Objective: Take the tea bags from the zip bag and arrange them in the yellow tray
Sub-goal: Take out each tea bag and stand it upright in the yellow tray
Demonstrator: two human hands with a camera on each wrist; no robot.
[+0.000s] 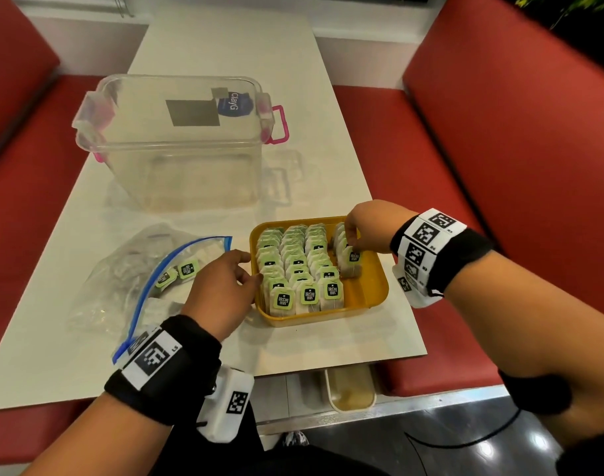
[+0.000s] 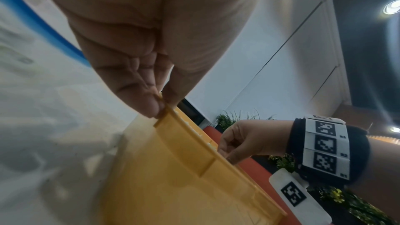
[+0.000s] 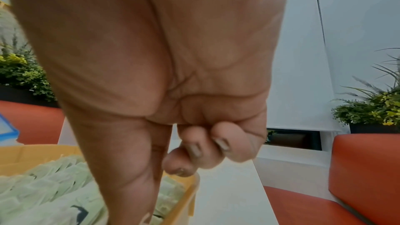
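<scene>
The left hand [image 1: 225, 290] pinches the near-left rim of the yellow tray [image 1: 369, 297], thumb and fingers curled over it. The right hand [image 1: 369, 228] pinches a tea bag [image 1: 350, 264] heading the short fourth row; bare tray floor lies in front of it. The zip bag [image 1: 149, 276] lies open just left on the desk [image 1: 207, 46]. Only the left wrist view shows the rim grip.

Left hand [image 1: 223, 290] grips left rim of yellow tray [image 1: 369, 293]. Right hand [image 1: 371, 228] pinches tea bag [image 1: 351, 262] in fourth row. Zip bag [image 1: 128, 280] on bench [image 1: 225, 53], left of tray.
</scene>
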